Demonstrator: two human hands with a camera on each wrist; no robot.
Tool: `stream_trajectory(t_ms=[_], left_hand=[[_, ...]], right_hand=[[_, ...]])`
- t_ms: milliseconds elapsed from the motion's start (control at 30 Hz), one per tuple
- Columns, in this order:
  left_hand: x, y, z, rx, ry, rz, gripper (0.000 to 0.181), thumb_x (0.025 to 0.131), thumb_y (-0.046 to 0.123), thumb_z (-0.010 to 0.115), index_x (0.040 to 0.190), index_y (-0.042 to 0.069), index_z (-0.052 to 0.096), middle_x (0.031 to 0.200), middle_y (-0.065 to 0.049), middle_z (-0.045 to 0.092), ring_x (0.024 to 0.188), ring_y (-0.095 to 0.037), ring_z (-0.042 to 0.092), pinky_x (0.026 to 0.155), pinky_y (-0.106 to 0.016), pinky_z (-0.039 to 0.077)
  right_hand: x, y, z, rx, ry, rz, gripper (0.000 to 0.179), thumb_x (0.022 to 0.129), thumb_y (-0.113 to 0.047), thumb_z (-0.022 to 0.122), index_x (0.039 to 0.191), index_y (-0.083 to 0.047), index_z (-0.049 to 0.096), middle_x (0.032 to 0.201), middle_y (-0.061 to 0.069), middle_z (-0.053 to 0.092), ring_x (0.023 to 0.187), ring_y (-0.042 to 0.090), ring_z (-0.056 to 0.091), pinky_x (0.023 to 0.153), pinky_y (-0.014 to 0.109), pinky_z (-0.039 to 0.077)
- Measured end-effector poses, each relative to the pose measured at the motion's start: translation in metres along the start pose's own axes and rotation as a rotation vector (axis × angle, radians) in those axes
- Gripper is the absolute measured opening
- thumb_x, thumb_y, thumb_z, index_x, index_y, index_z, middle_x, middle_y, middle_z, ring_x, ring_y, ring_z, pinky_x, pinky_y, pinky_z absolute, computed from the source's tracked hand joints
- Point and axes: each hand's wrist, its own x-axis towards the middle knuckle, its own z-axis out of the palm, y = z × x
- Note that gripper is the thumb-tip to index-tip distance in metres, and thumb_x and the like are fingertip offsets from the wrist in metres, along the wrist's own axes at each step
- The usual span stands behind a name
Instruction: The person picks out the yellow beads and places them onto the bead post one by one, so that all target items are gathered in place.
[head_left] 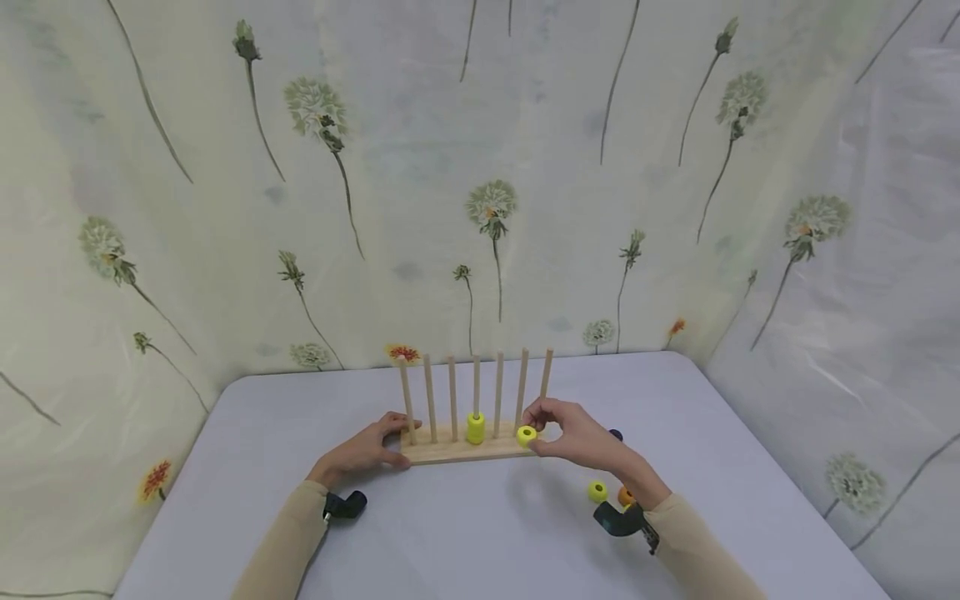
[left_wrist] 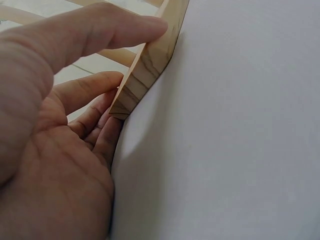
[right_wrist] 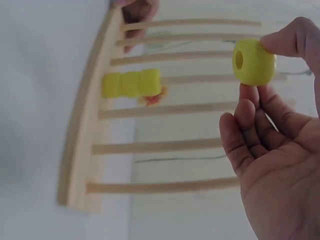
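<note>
A wooden peg rack (head_left: 450, 452) with several upright pegs stands on the table. My left hand (head_left: 360, 452) grips the left end of its base, thumb (left_wrist: 137, 31) on the front edge and the other fingers round the end. Three yellow beads (right_wrist: 131, 83) are stacked on the middle peg. My right hand (head_left: 573, 433) pinches another yellow bead (right_wrist: 255, 62) between thumb and fingertips, its hole showing. In the head view this bead (head_left: 527, 436) overlaps the right part of the rack; the right wrist view has it apart from the pegs.
On the table (head_left: 465, 533), right of the rack, lie a loose yellow bead (head_left: 597, 491) and an orange bead (head_left: 626, 496), partly behind the right wrist. A dark bead (head_left: 616, 435) lies farther back. A dandelion-patterned curtain (head_left: 420, 208) hangs behind the table.
</note>
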Motion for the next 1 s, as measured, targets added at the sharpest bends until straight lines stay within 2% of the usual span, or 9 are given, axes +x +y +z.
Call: stream_trajectory(t_ms=[133,267,500,733,1000], left_hand=[[0.001,-0.001,0.0,0.016,-0.007,0.027,0.067,0.076,0.027,0.081,0.137,0.021,0.055,0.137,-0.004,0.042,0.129,-0.026,0.037,0.109,-0.053,0.025],[0.0,0.0,-0.001,0.026,-0.008,0.046,0.066,0.076,0.026,0.081,0.137,0.021,0.055,0.137,-0.004,0.042,0.13,-0.026,0.037,0.109,-0.054,0.024],[0.0,0.0,0.0,0.006,-0.004,0.017,0.066,0.076,0.025,0.081,0.136,0.022,0.055,0.136,-0.004,0.042,0.132,-0.027,0.035,0.111,-0.057,0.022],[-0.003,0.001,-0.001,0.027,-0.005,0.036,0.066,0.076,0.027,0.081,0.136,0.022,0.055,0.137,-0.005,0.042,0.132,-0.028,0.036,0.11,-0.056,0.023],[-0.003,0.003,-0.002,0.044,-0.008,0.057,0.067,0.076,0.029,0.08,0.138,0.021,0.054,0.138,-0.005,0.042,0.133,-0.028,0.036,0.11,-0.056,0.023]], right_hand=[[0.015,-0.02,-0.007,-0.026,0.042,-0.057,0.025,0.081,-0.01,0.072,0.1,-0.02,0.061,0.099,-0.006,0.061,0.091,0.018,0.055,0.086,0.034,0.047],[0.031,-0.039,-0.018,-0.045,0.083,-0.097,0.025,0.081,-0.011,0.073,0.101,-0.02,0.061,0.098,-0.006,0.061,0.091,0.014,0.055,0.085,0.033,0.046],[0.062,-0.063,-0.036,-0.053,0.154,-0.146,0.024,0.085,-0.016,0.072,0.106,-0.017,0.061,0.103,-0.003,0.062,0.094,0.014,0.055,0.09,0.043,0.045],[0.09,-0.068,-0.042,-0.062,0.177,-0.097,0.023,0.086,-0.021,0.072,0.107,-0.016,0.063,0.104,0.0,0.063,0.097,0.015,0.055,0.089,0.039,0.045],[0.106,-0.068,-0.036,-0.07,0.106,-0.063,0.022,0.086,-0.021,0.072,0.105,-0.015,0.064,0.105,0.0,0.063,0.096,0.02,0.056,0.087,0.037,0.045]])
